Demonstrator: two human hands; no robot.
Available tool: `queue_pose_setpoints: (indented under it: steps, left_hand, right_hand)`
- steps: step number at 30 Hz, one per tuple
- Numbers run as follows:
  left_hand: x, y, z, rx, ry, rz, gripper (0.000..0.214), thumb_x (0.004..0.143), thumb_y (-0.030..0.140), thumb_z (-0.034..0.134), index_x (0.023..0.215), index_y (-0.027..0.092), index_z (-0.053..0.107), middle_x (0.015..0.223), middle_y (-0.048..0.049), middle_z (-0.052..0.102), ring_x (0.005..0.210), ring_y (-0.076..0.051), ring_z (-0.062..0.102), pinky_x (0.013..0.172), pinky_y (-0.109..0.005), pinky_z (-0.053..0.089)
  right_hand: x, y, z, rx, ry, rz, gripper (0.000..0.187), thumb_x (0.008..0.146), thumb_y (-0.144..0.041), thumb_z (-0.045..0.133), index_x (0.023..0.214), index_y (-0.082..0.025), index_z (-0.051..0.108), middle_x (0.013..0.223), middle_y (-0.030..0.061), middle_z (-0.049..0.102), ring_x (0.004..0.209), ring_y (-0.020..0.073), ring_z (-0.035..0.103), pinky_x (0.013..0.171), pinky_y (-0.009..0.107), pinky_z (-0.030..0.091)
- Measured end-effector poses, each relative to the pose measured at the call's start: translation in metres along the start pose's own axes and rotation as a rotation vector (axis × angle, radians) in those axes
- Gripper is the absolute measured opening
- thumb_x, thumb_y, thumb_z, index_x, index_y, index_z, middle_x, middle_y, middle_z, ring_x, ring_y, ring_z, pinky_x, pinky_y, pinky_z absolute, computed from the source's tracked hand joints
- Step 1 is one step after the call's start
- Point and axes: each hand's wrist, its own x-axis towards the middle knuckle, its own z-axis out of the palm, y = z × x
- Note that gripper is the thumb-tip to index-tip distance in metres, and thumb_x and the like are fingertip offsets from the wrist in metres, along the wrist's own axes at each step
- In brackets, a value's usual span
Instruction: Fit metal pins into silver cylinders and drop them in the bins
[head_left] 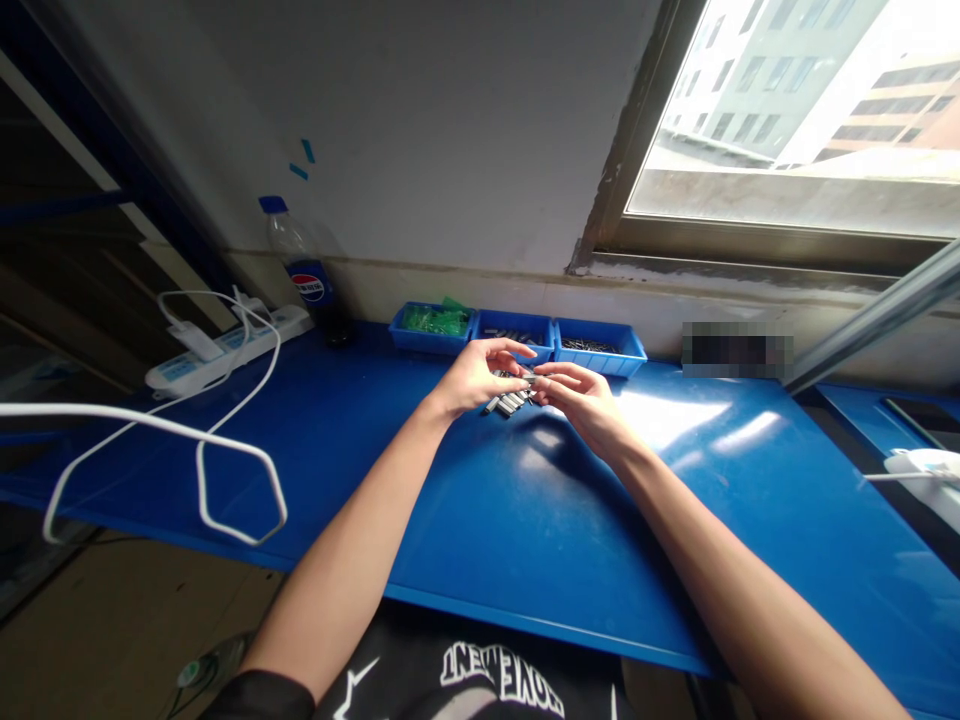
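Observation:
My left hand (476,380) and my right hand (581,402) meet above the blue table (487,540), fingertips pinched together. Between them is a small grey piece (531,378), mostly covered by the fingers; its exact kind is too small to make out. Just below my left fingers lie several short, silvery-grey cylindrical pieces (513,403) in a row on the tabletop. Behind the hands stand three blue bins: the left bin (427,342) with green bagged stuff, the middle bin (541,350) with dark grey pieces, and the right bin (607,362) with thin dark metal pieces.
A cola bottle (306,262) with a blue cap stands at the back left. Beside it lies a white power strip (225,350), with a white cable (247,455) looping over the table's left side. A metal bar (885,305) slants across the right, near the window.

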Motion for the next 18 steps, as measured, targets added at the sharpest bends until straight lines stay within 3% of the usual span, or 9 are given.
queue_pose_setpoints:
  steps: [5, 7, 10, 13, 15, 18]
  left_hand:
    - [0.000, -0.001, -0.001, 0.105, -0.026, 0.027, 0.044, 0.070, 0.018, 0.082, 0.113, 0.012, 0.073, 0.084, -0.0053, 0.073, 0.083, -0.017, 0.072, 0.076, -0.027, 0.059]
    - [0.000, -0.002, -0.006, 0.241, -0.016, 0.049, 0.039, 0.073, 0.019, 0.080, 0.111, 0.013, 0.074, 0.086, -0.0061, 0.075, 0.082, -0.018, 0.073, 0.076, -0.028, 0.060]
    - [0.001, -0.008, -0.017, 0.565, 0.095, 0.098, 0.025, 0.081, 0.019, 0.072, 0.105, 0.016, 0.078, 0.092, -0.0066, 0.077, 0.083, -0.019, 0.073, 0.079, -0.030, 0.061]
    - [0.002, -0.019, -0.028, 0.798, 0.154, 0.097, 0.027, 0.088, 0.016, 0.062, 0.109, 0.017, 0.079, 0.106, -0.0088, 0.079, 0.097, -0.022, 0.074, 0.093, -0.032, 0.059]
    - [0.002, -0.026, -0.032, 0.885, 0.126, 0.062, 0.033, 0.090, 0.015, 0.060, 0.117, 0.018, 0.078, 0.118, -0.0096, 0.077, 0.110, -0.024, 0.073, 0.103, -0.033, 0.056]
    - [0.001, -0.033, -0.033, 0.944, 0.058, -0.029, 0.037, 0.090, 0.014, 0.061, 0.122, 0.019, 0.077, 0.123, -0.0103, 0.076, 0.118, -0.027, 0.071, 0.110, -0.034, 0.051]
  right_hand:
    - [0.000, -0.001, 0.000, -0.058, 0.007, 0.005, 0.037, 0.075, -0.045, 0.088, 0.100, -0.021, 0.076, 0.083, 0.0034, 0.075, 0.075, 0.0178, 0.065, 0.079, 0.036, 0.053]
    - [0.000, -0.001, 0.000, -0.128, 0.025, -0.004, 0.037, 0.076, -0.047, 0.087, 0.100, -0.020, 0.077, 0.083, 0.0043, 0.075, 0.074, 0.0187, 0.066, 0.077, 0.036, 0.054]
    - [0.000, 0.000, 0.001, -0.214, 0.077, -0.026, 0.039, 0.075, -0.048, 0.086, 0.100, -0.020, 0.076, 0.084, 0.0057, 0.077, 0.078, 0.0225, 0.070, 0.081, 0.040, 0.056]
    - [0.001, 0.001, 0.000, -0.157, 0.098, -0.119, 0.049, 0.076, -0.045, 0.086, 0.119, -0.026, 0.072, 0.114, 0.0084, 0.078, 0.107, 0.0287, 0.071, 0.098, 0.046, 0.055]
    - [0.003, 0.003, -0.003, -0.109, 0.088, -0.185, 0.062, 0.077, -0.041, 0.086, 0.135, -0.032, 0.065, 0.139, 0.0077, 0.067, 0.128, 0.0295, 0.063, 0.109, 0.047, 0.051]
    - [0.006, 0.007, -0.008, -0.106, 0.120, -0.215, 0.066, 0.078, -0.039, 0.085, 0.139, -0.035, 0.060, 0.148, 0.0073, 0.061, 0.132, 0.0295, 0.060, 0.113, 0.049, 0.048]
